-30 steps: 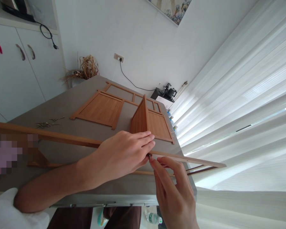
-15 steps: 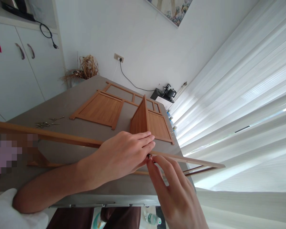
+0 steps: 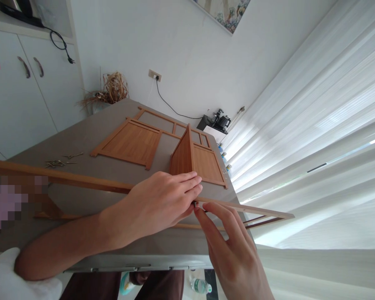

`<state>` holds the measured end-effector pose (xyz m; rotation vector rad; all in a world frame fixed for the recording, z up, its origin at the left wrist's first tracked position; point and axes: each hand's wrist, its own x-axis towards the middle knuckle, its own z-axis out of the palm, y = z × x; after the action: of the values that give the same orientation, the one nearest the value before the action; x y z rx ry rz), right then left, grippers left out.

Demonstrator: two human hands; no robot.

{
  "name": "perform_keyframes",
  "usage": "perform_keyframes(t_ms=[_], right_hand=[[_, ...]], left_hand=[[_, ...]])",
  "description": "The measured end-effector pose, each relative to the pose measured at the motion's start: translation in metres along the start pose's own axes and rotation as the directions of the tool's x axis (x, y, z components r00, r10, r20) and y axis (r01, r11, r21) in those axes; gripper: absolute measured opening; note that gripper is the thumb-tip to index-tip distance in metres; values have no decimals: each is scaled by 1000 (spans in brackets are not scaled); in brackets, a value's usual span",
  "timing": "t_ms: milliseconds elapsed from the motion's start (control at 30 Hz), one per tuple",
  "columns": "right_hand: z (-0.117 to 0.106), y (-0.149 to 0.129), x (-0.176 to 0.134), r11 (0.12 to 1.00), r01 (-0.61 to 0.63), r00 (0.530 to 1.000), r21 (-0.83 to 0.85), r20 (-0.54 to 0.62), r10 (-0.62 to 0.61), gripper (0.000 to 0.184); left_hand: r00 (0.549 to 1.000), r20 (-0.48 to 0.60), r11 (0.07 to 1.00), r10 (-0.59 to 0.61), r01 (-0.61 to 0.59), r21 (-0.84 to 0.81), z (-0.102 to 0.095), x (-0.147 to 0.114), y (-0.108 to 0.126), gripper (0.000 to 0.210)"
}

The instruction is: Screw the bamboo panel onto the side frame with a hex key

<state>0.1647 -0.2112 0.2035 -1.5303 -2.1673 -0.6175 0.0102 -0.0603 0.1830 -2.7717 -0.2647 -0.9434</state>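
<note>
A long wooden frame [image 3: 90,181] stands on edge along the near side of the table. My left hand [image 3: 162,196] is closed over its top rail, fingers pressed together and pointing right. Just below those fingertips shows a small dark metal piece [image 3: 194,203] at the rail. Thumb and forefinger of my right hand [image 3: 234,241] pinch at this piece; its exact kind is too small to make out. Behind my left fingertips, an upright wooden panel [image 3: 183,154] rises from the table.
A flat wooden panel [image 3: 128,143] and a second flat panel [image 3: 208,164] lie farther back, beside slatted frame parts [image 3: 158,119]. Several screws [image 3: 58,163] are piled on the grey table [image 3: 71,139] at left. A white curtain [image 3: 300,158] hangs right; a bottle [image 3: 200,286] is below.
My right thumb and forefinger have shifted slightly at the small metal piece, the forefinger moving a little right. My left hand stays on the rail.
</note>
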Motion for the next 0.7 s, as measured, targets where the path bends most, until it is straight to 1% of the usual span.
perform_keyframes(t_ms=[167, 267, 333, 400, 433, 567, 700], right_hand=[[-8, 0, 6, 996, 65, 997, -63, 53, -61, 29], [-8, -5, 8, 992, 91, 992, -93, 98, -82, 29], [-4, -8, 8, 992, 78, 995, -99, 63, -72, 30], [0, -9, 7, 997, 30, 999, -71, -30, -32, 32], [2, -9, 7, 999, 10, 999, -51, -43, -12, 32], [0, -5, 5, 997, 20, 1000, -70, 7, -19, 29], [-3, -3, 6, 997, 15, 1000, -72, -13, -16, 31]], left_hand=[[1000, 10, 1000, -5, 5, 5, 1, 1, -1, 34], [1000, 15, 1000, -5, 4, 5, 1, 1, -1, 33], [1000, 17, 1000, 0, 0, 7, 0, 1, -1, 33], [1000, 11, 1000, 2, -2, 11, -1, 1, -1, 33], [1000, 5, 1000, 1, -1, 11, -1, 1, -1, 32], [1000, -8, 1000, -3, 3, 0, -1, 0, 0, 32], [1000, 6, 1000, -10, 11, -10, -1, 0, 0, 32]])
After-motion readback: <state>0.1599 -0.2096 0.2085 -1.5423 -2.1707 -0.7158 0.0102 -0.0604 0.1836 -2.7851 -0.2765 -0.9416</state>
